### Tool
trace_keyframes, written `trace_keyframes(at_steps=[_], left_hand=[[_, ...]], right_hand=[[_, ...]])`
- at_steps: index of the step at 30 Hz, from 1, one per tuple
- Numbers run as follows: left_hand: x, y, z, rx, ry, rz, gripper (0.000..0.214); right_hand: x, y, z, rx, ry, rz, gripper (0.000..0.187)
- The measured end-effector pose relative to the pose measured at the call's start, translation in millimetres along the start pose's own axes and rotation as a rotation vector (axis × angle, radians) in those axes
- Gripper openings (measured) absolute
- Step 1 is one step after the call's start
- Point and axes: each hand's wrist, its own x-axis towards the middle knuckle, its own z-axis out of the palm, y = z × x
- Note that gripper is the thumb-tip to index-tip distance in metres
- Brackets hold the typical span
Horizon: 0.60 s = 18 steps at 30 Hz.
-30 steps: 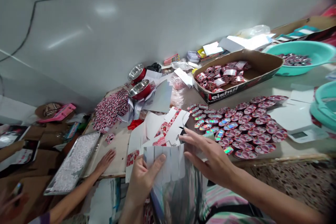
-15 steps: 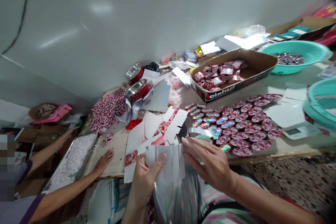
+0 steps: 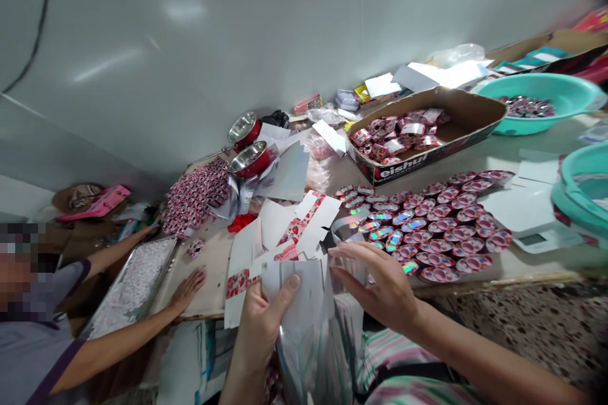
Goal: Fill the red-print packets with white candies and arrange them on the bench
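My left hand (image 3: pixel 268 313) grips a bundle of clear plastic film (image 3: pixel 313 354) with a whitish top part, thumb pressed flat on its front. At the bundle's right edge, my right hand (image 3: pixel 387 288) has curved fingers with some clear film between thumb and fingers; their exact hold is partly hidden. A shiny strip (image 3: pixel 350 220) arches just beyond the right fingers. Behind the bundle lie white cards with strawberry-print bands (image 3: pixel 301 221). To the right, several oval pink-and-black packs (image 3: pixel 441 224) stand in rows on the table, some with rainbow-glinting tops.
A cardboard box (image 3: pixel 427 158) holds pink printed packs. Turquoise basins (image 3: pixel 527 130) and a white scale (image 3: pixel 541 240) are on the right. Two metal bowls (image 3: pixel 249 160) stand near a pile of small pink pieces (image 3: pixel 197 196). At left, a co-worker's hand (image 3: pixel 189 288) rests beside a tray (image 3: pixel 133 281).
My right fingers have lifted and spread slightly, and the shiny strip now arches higher and farther left. The co-worker has leaned farther into view, one arm reaching farther right.
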Motion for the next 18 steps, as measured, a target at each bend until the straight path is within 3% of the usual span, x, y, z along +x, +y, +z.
trace_keyframes(at_steps=[11, 18], left_hand=[[2.2, -2.6, -1.1, -0.02, -0.02, -0.018, 0.045], [3.8, 0.7, -2.7, 0.01, -0.032, 0.0, 0.044]], right_hand=[[7.2, 2.8, -0.8, -0.002, 0.003, -0.058, 0.044], [11.1, 8.6, -7.0, -0.046, -0.093, -0.133, 0.043]])
